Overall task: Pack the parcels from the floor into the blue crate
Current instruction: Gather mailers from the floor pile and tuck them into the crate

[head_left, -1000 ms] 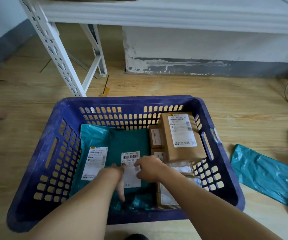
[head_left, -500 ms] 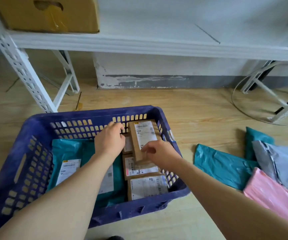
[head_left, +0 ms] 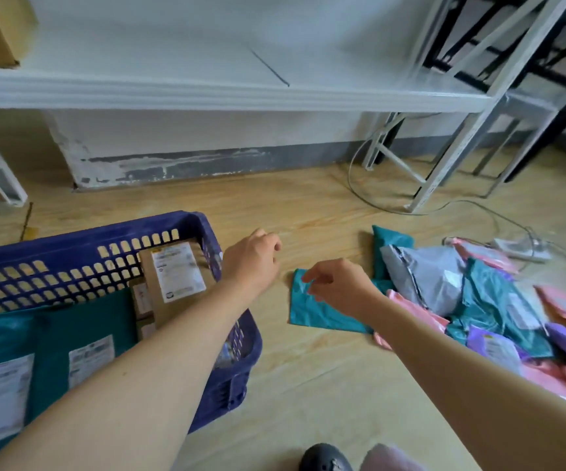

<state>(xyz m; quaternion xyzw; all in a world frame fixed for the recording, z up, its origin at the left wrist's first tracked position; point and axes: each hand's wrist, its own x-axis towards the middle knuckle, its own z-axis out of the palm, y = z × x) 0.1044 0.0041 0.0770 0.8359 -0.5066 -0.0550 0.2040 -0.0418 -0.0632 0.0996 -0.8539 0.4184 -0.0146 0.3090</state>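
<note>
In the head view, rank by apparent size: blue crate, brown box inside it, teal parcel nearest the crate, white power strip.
1. blue crate
2. brown box and teal parcel: they look alike, and the right hand hides part of the parcel
3. white power strip, also the farthest away

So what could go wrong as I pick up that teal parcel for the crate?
The teal parcel lies flat on the floor, so your right hand may slip off its corner. The pink parcel right beside it could drag along. In the blue crate, the brown box sits tilted and might topple if bumped.
</note>
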